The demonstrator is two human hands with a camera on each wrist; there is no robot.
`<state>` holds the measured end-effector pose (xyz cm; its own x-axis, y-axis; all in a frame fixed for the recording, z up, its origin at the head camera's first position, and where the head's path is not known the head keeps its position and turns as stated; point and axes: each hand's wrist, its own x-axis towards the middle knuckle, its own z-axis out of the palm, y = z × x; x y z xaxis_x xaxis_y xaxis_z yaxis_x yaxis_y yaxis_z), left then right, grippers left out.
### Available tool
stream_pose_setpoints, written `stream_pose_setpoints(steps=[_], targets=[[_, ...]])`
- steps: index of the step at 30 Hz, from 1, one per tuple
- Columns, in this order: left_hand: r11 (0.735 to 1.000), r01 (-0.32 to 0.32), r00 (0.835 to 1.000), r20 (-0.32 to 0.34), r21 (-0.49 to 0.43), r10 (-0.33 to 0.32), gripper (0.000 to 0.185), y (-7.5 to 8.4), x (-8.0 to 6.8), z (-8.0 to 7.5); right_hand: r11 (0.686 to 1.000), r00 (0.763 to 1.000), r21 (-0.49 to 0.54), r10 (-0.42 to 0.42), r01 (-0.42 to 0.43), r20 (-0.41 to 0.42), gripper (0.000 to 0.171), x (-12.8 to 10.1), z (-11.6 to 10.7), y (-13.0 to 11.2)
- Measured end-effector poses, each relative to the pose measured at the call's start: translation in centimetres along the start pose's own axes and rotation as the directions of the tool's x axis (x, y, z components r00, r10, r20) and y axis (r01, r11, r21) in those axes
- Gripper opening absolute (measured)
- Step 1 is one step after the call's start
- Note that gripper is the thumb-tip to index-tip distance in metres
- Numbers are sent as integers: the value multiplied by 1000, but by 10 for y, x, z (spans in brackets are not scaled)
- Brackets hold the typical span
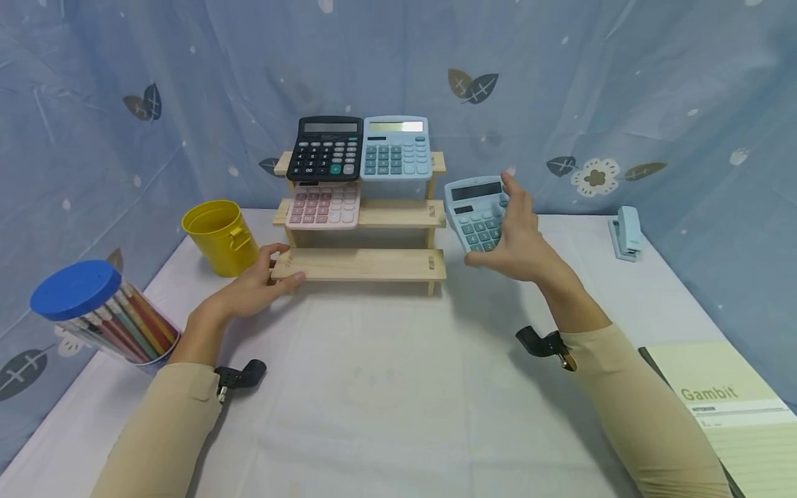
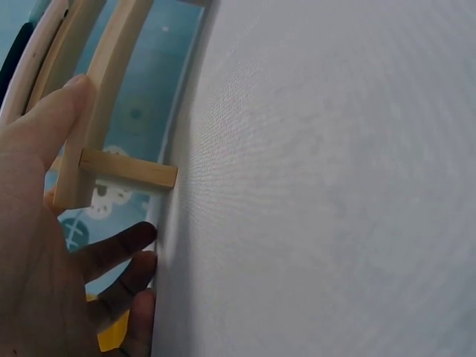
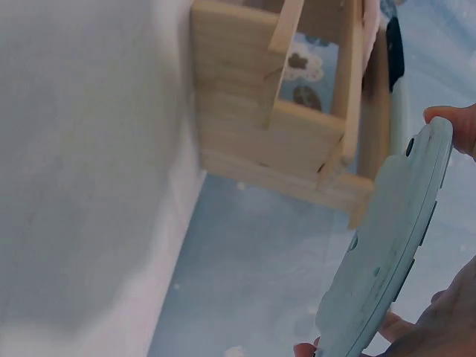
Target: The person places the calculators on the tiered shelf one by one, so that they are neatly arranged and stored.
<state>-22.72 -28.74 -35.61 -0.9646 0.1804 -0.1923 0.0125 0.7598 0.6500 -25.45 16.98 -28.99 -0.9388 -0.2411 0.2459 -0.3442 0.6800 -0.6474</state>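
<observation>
My right hand (image 1: 519,238) grips a light blue calculator (image 1: 476,214) by its edges, tilted, beside the right end of the wooden tiered rack (image 1: 361,265). In the right wrist view the back of this calculator (image 3: 387,238) faces the camera, with the rack beyond it. My left hand (image 1: 249,287) holds the left end of the lowest shelf, its thumb on the board (image 2: 111,82). On the top shelf, a black calculator (image 1: 325,149) stands next to another light blue calculator (image 1: 396,149). A pink calculator (image 1: 324,206) leans at the left of the middle shelf.
A yellow bucket (image 1: 221,238) stands just left of the rack. Nearer on the left is a blue-lidded jar (image 1: 106,311) of coloured pencils. A light blue stapler (image 1: 627,234) is at the far right, with a notebook (image 1: 716,387) by the right arm. Patterned blue cloth (image 1: 398,55) hangs behind.
</observation>
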Motion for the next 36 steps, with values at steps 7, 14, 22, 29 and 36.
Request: stream_pose_setpoints(steps=[7, 14, 22, 29, 36], targets=[[1000, -9, 1000, -1, -11, 9, 97, -2, 0, 1, 999, 998, 10, -52, 52, 32, 134, -6, 6, -13], [1000, -6, 1000, -3, -7, 6, 97, -1, 2, -3, 996, 995, 3, -88, 88, 42, 130, -4, 18, -24], [1000, 1, 1000, 1, -3, -1, 97, -4, 2, -1, 987, 990, -92, -126, 133, 70, 126, -1, 32, -36], [1000, 5, 1000, 5, -2, -5, 98, -3, 2, 0, 979, 985, -146, -126, 143, 115, 123, 2, 38, -46], [1000, 19, 1000, 11, -1, -19, 99, -2, 2, 0, 974, 982, -172, -127, 150, 139, 122, 8, 45, -54]])
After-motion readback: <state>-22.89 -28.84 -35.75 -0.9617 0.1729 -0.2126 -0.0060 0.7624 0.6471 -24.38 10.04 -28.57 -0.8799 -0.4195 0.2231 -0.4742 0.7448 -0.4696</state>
